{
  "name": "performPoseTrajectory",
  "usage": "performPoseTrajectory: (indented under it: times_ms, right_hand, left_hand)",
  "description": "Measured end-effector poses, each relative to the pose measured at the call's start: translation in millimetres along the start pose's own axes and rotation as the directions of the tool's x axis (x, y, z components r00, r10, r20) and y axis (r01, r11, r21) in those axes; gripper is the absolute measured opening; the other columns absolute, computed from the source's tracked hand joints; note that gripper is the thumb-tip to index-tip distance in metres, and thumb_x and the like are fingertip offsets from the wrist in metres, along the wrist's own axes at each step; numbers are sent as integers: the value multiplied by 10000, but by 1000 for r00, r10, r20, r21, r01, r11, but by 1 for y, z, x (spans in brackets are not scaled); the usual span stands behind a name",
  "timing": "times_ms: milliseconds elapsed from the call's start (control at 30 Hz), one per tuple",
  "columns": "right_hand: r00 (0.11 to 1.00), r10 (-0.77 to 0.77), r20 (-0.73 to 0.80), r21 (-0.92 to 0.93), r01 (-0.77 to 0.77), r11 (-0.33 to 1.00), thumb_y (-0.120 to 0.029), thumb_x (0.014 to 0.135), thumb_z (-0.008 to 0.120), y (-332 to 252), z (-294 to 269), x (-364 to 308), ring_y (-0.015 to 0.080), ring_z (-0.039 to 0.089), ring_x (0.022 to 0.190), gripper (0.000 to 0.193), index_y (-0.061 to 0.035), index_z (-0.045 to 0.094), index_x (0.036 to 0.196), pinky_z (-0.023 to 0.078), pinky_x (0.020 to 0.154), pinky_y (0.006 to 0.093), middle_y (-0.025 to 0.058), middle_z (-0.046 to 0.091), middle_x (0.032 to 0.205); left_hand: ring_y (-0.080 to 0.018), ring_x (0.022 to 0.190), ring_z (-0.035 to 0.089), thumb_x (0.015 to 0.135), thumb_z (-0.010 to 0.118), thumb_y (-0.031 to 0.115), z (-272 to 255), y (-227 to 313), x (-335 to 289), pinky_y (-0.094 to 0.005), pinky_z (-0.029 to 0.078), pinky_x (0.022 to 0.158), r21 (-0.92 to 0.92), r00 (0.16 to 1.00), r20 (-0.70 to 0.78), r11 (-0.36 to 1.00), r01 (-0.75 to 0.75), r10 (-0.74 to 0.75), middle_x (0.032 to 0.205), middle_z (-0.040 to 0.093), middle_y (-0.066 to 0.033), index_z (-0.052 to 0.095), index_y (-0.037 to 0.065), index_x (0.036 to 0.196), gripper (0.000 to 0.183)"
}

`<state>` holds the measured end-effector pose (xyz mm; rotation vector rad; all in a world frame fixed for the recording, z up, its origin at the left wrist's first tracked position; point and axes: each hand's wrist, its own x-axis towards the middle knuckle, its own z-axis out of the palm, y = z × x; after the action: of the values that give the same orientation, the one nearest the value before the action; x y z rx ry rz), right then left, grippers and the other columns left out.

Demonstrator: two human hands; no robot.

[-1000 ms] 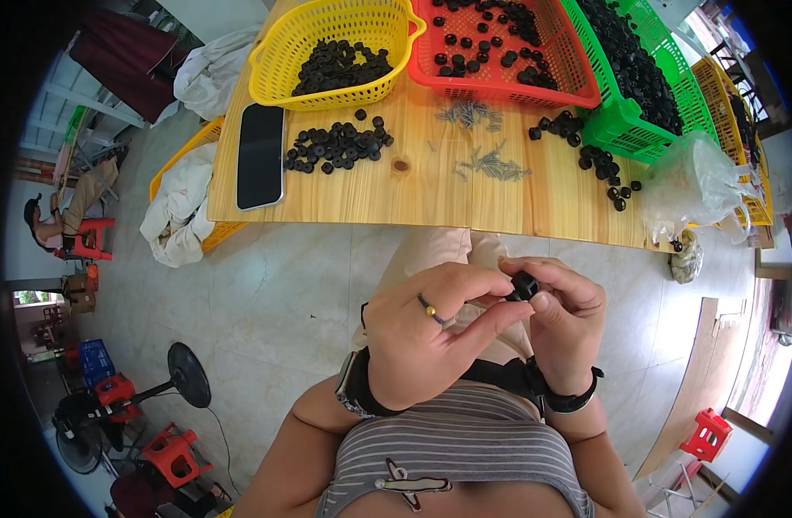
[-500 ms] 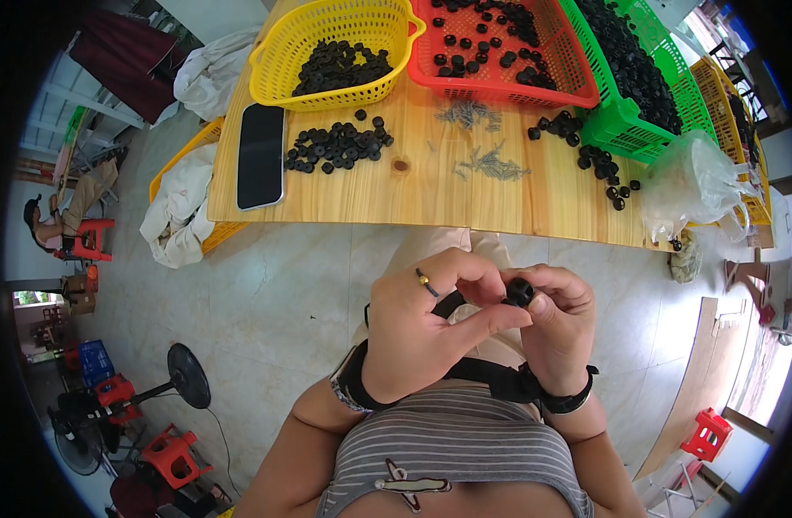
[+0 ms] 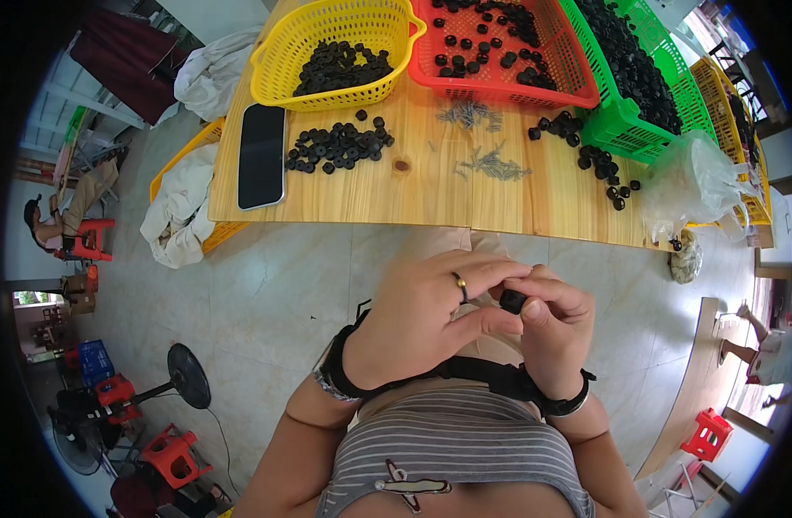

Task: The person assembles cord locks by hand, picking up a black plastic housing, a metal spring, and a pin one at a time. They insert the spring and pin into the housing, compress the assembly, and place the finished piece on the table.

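Note:
In front of my body, below the table's near edge, my right hand (image 3: 562, 318) pinches a small black round plastic part (image 3: 513, 300) between thumb and fingers. My left hand (image 3: 418, 311), with a ring on one finger, closes around the same part from the other side. Its thumb lies just under the part and its fingers reach over the top. Whether anything smaller sits between the left fingertips is hidden. On the wooden table (image 3: 353, 198) ahead lie a pile of black washer-like discs (image 3: 348, 145), thin grey metal pins (image 3: 495, 164) and more black round parts (image 3: 596, 161).
At the table's back stand a yellow basket (image 3: 266, 82) of discs, a red basket (image 3: 508, 90) and a green crate (image 3: 616, 129) of black parts. A phone (image 3: 261, 155) lies at left, a clear plastic bag (image 3: 690, 186) at right. A black fan (image 3: 189, 375) stands lower left.
My left hand has rolled over, its fingers now stretched further across the top of the part. The black part has turned and sits slightly lower. A person has come into view at far right.

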<state>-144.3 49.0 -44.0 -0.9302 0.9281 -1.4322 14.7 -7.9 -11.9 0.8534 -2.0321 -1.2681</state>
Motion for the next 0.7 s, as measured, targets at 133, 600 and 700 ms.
performPoseTrajectory:
  times_ms: [133, 600, 700]
  right_hand:
    - [991, -120, -57, -86, 115, 990, -38, 810, 597, 2, 5, -5, 164, 545, 834, 184, 38, 618, 976, 426, 759, 267, 107, 601, 915]
    - [982, -189, -24, -96, 186, 978, -72, 886, 473, 14, 9, -15, 171, 531, 874, 221, 54, 578, 1033, 405, 782, 261, 124, 573, 953]
    - [983, -184, -20, -109, 180, 977, -71, 882, 481, 16, 8, -16, 166, 533, 873, 221, 55, 576, 1036, 408, 773, 254, 125, 578, 962]
  left_hand:
    - [-266, 873, 581, 736, 661, 211, 9, -4, 1, -308, 459, 757, 52, 997, -35, 996, -67, 68, 977, 596, -113, 560, 30, 1059, 384]
    - [-258, 683, 495, 691, 675, 207, 28, -28, 5, -330, 415, 607, 18, 919, -203, 940, -341, 338, 787, 512, -81, 512, 52, 908, 312]
    - [-248, 672, 497, 691, 685, 237, 33, -34, 2, -326, 412, 593, -5, 918, -235, 944, -329, 319, 778, 518, -83, 511, 51, 909, 335]
